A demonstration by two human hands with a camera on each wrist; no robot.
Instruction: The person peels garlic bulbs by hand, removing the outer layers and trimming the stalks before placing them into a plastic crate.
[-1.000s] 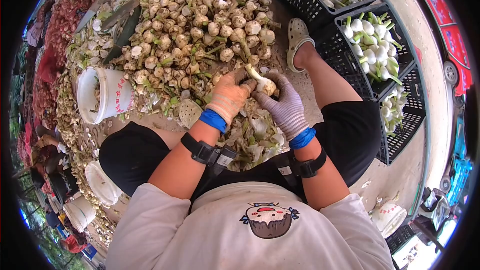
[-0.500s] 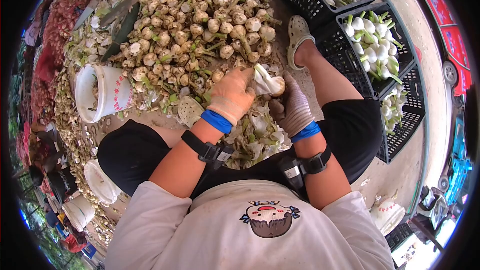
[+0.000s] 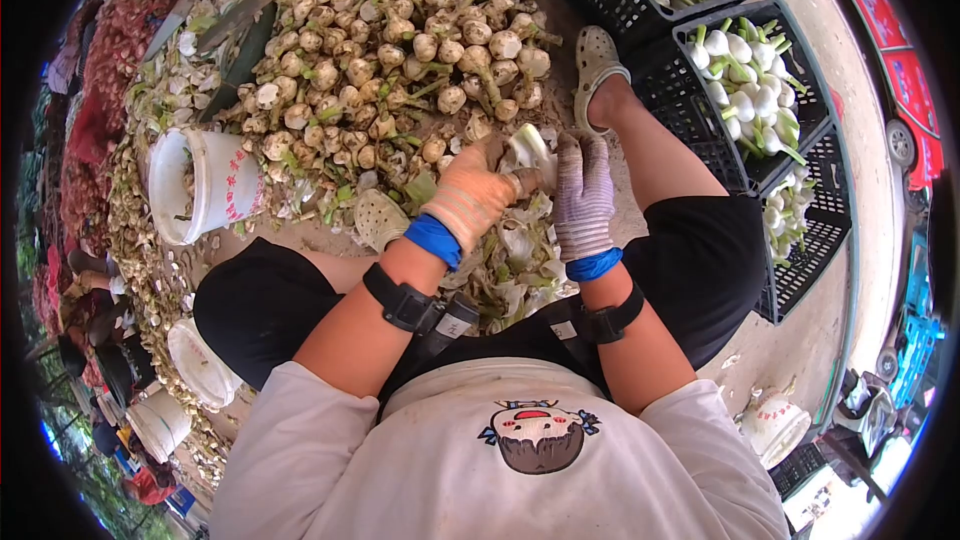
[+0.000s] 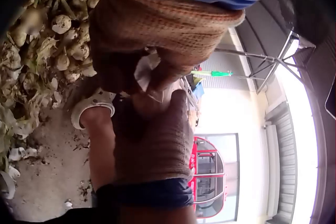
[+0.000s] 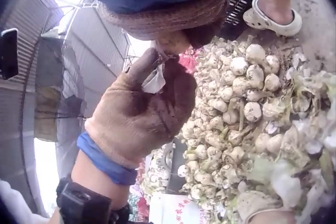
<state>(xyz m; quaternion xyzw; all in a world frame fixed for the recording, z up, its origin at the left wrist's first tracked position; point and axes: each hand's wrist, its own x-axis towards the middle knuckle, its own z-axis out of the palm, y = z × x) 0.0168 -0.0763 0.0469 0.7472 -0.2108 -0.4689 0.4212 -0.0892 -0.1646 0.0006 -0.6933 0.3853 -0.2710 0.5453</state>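
Observation:
In the head view a garlic bulb with a pale green stem (image 3: 530, 148) is between the two gloved hands, above a heap of peeled skins (image 3: 520, 270). My left hand (image 3: 468, 192), in an orange-stained glove, pinches the stem side with thumb and fingers. The right hand (image 3: 583, 195) lies close against the other side, back of the glove up; its fingers hide most of the bulb. A white piece of skin (image 5: 155, 81) shows at the left hand's fingers in the right wrist view.
Unpeeled garlic (image 3: 400, 40) is heaped in front. Black crates (image 3: 738, 155) with clean white bulbs (image 3: 750, 90) stand at the right, beside a foot in a clog (image 3: 597, 65). A white bucket (image 3: 225, 185) is at the left, near a second clog (image 3: 380, 220).
The bulb has turned, its stem now pointing up and its round end covered by the right hand. The right hand's fingers have swung upward and together.

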